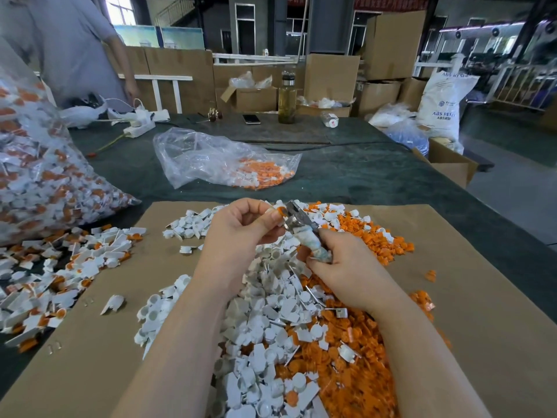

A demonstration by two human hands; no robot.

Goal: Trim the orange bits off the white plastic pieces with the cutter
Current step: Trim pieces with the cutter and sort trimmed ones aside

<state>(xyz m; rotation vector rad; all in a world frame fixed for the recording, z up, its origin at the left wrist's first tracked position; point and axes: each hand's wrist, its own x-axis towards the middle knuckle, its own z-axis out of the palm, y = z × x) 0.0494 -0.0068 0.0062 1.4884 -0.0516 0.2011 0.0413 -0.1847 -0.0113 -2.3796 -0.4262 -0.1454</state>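
Note:
My left hand point(241, 227) pinches a small white plastic piece with an orange bit point(281, 211) on its end, held above the heaps. My right hand point(346, 263) grips the cloth-wrapped handles of the cutter point(297, 220), whose metal jaws sit right at the orange bit. Below my hands lies a heap of trimmed white pieces point(271, 321) and, to its right, a heap of cut orange bits point(355, 357), both on a brown cardboard sheet point(482, 297). Untrimmed white-and-orange pieces point(60, 273) lie spread at the left.
A big clear bag of untrimmed pieces point(39, 164) leans at the left. A smaller open bag point(223, 161) lies further back on the dark green table point(361, 173). A phone point(251, 118), a bottle point(286, 98) and a power strip point(139, 129) stand at the far edge. A person point(75, 49) stands at back left.

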